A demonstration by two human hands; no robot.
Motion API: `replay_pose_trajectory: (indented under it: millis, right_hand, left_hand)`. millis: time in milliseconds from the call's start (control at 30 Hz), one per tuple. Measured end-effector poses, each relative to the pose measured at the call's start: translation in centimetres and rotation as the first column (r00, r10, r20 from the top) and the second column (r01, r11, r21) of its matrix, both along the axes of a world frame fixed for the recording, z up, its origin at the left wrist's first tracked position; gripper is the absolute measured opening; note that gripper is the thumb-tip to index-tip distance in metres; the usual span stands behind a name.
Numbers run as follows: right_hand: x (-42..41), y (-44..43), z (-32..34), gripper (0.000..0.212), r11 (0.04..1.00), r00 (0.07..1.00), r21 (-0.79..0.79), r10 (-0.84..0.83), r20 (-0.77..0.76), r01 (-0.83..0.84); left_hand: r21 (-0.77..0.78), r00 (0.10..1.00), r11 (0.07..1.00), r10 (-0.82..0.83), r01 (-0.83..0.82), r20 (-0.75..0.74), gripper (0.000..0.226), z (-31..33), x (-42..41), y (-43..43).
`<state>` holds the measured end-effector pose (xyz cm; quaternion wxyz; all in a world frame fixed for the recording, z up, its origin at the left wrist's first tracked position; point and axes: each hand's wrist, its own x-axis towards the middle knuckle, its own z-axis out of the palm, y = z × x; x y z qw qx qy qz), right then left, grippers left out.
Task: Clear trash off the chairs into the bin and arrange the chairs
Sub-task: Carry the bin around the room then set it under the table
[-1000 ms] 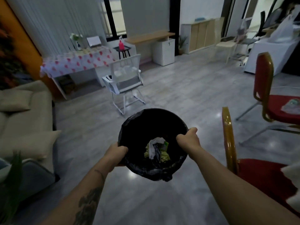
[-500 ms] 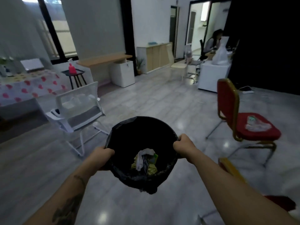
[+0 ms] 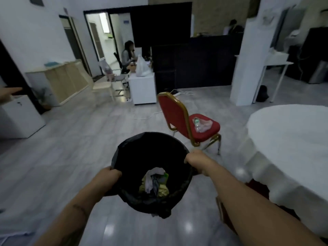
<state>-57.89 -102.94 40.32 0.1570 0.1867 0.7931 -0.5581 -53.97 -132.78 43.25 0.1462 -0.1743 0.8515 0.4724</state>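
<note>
Bin (image 3: 140,157): black-lined, carried above the floor, crumpled trash (image 3: 155,181) at its bottom.
Left hand (image 3: 108,178): grips the near-left rim.
Right hand (image 3: 197,161): grips the right rim.
Red chair (image 3: 181,119): just ahead, plastic rubbish (image 3: 202,124) on its seat.

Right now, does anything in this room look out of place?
Yes. Crumpled plastic trash lies on the seat of the red chair, which stands apart from the white table, not tucked in.

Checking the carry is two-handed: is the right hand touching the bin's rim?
Touching. The head view shows the right hand curled over the rim of the bin, with no gap between them.
</note>
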Motion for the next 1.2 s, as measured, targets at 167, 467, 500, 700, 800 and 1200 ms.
replay_pose_trajectory:
  millis: [167, 467, 500, 700, 800, 1200]
  right_hand:
    - [-8.2, 3.0, -0.6, 0.014, 0.995, 0.996, 0.033, -0.093, -0.002, 0.093]
    - [-20.9, 3.6, -0.9, 0.007, 0.975, 0.989, 0.168, -0.137, -0.058, 0.145]
    - [-22.1, 3.2, -1.1, 0.006, 0.975, 0.989, 0.168, -0.139, -0.056, 0.146]
    - [-32.2, -0.2, -3.5, 0.019, 0.965, 0.980, 0.174, -0.192, -0.048, 0.198]
    - [-38.4, -3.1, -4.8, 0.025, 0.958, 0.968, 0.140, -0.243, -0.056, 0.248]
    - [-61.7, -13.0, -4.1, 0.018, 0.894, 0.884, 0.003, -0.442, -0.154, 0.448]
  left_hand:
    - [0.024, 0.996, 0.996, -0.089, 0.089, 0.009, 0.028, -0.5, -10.7, 2.4]
    - [0.082, 0.991, 0.989, -0.127, 0.124, 0.036, 0.030, -0.7, -26.8, 3.2]
    - [0.086, 0.990, 0.987, -0.136, 0.133, 0.026, 0.030, -0.8, -28.4, 3.0]
    - [0.100, 0.984, 0.979, -0.175, 0.177, -0.022, 0.021, -3.5, -40.8, -0.5]
    - [0.168, 0.981, 0.967, -0.184, 0.191, -0.056, 0.019, -4.8, -48.3, -3.5]
    - [0.233, 0.957, 0.939, -0.279, 0.253, 0.086, 0.046, -2.3, -74.0, -11.2]
